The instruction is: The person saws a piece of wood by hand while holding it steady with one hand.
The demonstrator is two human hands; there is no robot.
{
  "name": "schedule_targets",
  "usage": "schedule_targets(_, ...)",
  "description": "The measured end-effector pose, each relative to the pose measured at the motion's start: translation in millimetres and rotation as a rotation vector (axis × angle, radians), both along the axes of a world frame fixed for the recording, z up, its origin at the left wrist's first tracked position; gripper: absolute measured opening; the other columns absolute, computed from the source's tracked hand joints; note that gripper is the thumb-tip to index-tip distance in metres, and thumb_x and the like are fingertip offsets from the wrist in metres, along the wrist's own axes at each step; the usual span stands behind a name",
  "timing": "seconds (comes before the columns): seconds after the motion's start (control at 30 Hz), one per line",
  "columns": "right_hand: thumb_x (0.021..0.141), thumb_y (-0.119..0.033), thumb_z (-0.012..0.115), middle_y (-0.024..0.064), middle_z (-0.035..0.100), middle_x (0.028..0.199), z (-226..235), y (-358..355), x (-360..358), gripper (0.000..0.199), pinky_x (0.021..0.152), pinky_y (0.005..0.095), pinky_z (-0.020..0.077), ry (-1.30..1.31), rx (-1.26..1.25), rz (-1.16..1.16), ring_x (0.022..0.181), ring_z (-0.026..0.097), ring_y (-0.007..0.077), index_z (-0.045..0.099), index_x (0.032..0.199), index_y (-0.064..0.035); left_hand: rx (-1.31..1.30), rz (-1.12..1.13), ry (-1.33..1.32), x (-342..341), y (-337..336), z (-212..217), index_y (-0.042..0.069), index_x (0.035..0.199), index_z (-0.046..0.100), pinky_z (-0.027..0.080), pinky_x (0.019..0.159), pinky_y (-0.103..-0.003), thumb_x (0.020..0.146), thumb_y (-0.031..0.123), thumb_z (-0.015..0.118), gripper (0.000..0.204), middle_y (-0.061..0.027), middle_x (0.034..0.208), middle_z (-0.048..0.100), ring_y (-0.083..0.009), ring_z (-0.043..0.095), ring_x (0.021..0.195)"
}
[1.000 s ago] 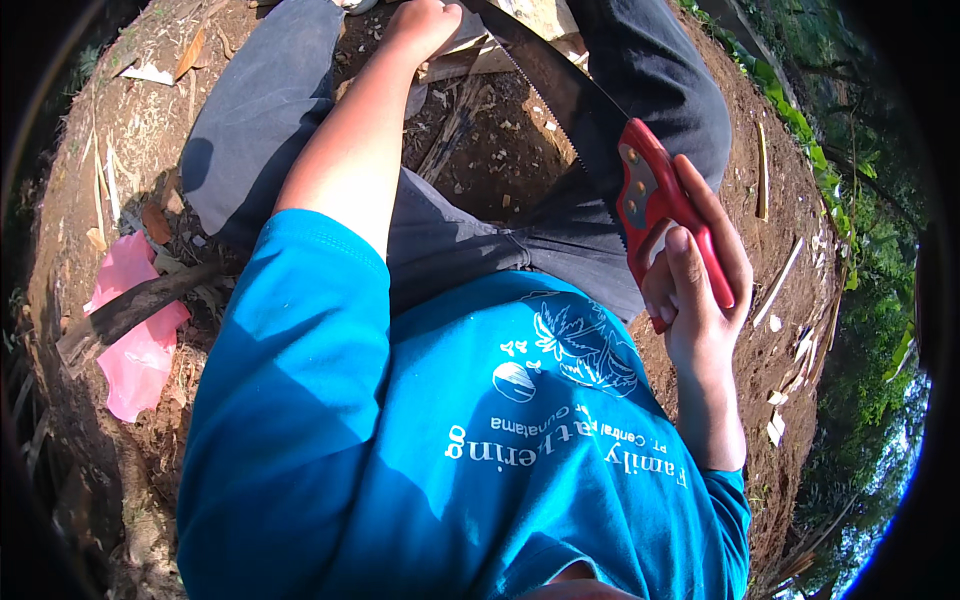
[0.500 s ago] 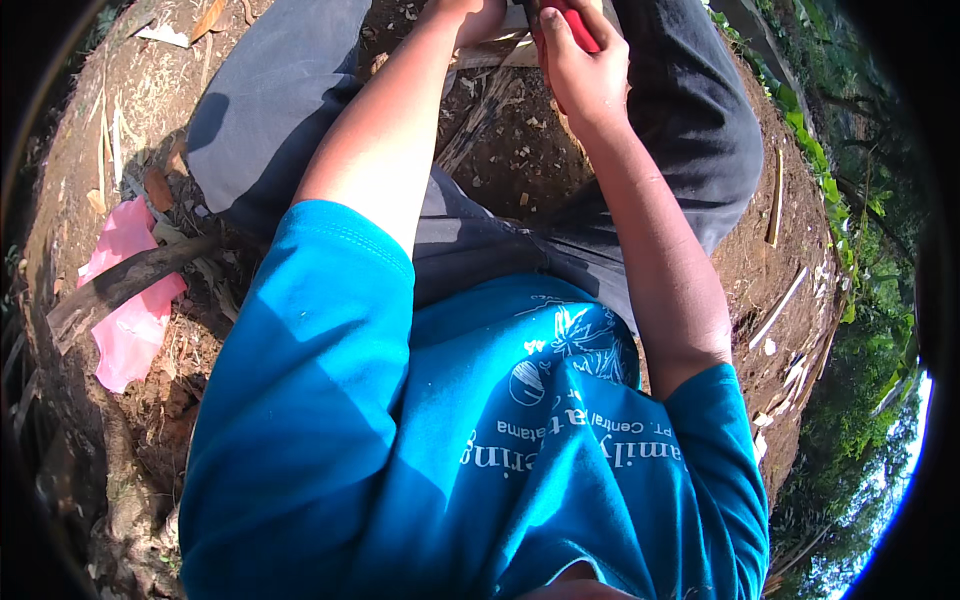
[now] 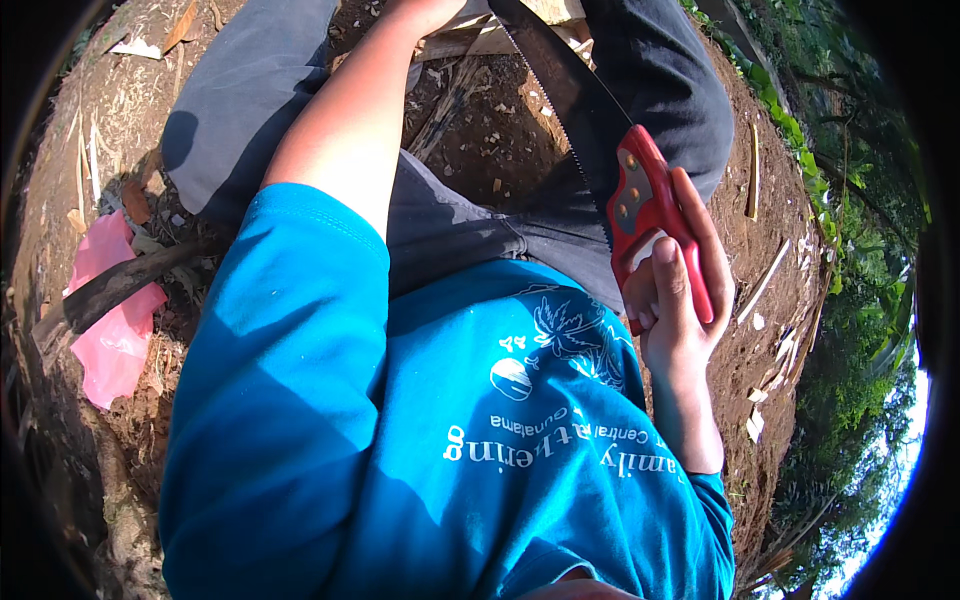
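Note:
My right hand (image 3: pixel 682 315) grips the red handle (image 3: pixel 643 205) of a hand saw, pulled back close to my chest. The dark toothed blade (image 3: pixel 560 85) runs up and left to pale wooden pieces (image 3: pixel 480 40) lying on the dirt between my legs. My left arm stretches straight out to that wood. My left hand (image 3: pixel 430 10) rests at the wood's near end and is mostly cut off by the top edge, so its grasp is unclear. I am seated in a blue shirt and grey trousers.
A pink plastic bag (image 3: pixel 110 335) lies on the soil at my left, with a dark branch (image 3: pixel 120 285) across it. Pale wood slivers (image 3: pixel 765 285) are scattered on the dirt at my right. Green plants (image 3: pixel 850 300) border the right side.
Half a second ago my right hand had pushed the saw forward to the wood. It has now drawn the saw back toward my body. The left arm stays on the wood.

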State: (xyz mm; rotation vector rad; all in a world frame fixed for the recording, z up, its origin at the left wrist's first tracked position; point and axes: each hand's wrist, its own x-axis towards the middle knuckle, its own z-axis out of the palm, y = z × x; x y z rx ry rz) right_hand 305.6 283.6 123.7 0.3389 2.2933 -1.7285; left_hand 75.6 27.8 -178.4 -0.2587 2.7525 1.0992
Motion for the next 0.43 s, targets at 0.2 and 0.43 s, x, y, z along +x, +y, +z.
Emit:
schedule_targets(0.2, 0.104, -0.019, 0.064, -0.0025, 0.055, 0.06, -82, -33, -67, 0.048, 0.043, 0.0205, 0.0337, 0.059, -0.084, 0.069, 0.045, 0.042, 0.0024, 0.054, 0.148, -0.0026, -0.071, 0.034, 0.12, -5, -14, -44, -0.009, 0.088, 0.072, 0.054, 0.083, -0.056, 0.089, 0.031, 0.056, 0.043, -0.036, 0.09, 0.068, -0.0471, 0.072, 0.09)
schedule_targets(0.43, 0.099, -0.005, 0.065, 0.0213, 0.068, 0.132, -187, -91, -169, 0.045, 0.109, 0.0321, 0.0475, 0.273, -0.356, 0.036, 0.126, 0.063, 0.0246, 0.055, 0.142, 0.0066, 0.019, 0.017, -0.042, 9, 0, 27, -0.002, 0.096, 0.075, 0.053, 0.082, -0.053, 0.087, 0.028, 0.054, 0.038, -0.0308, 0.095, 0.072, -0.0403, 0.074, 0.099)
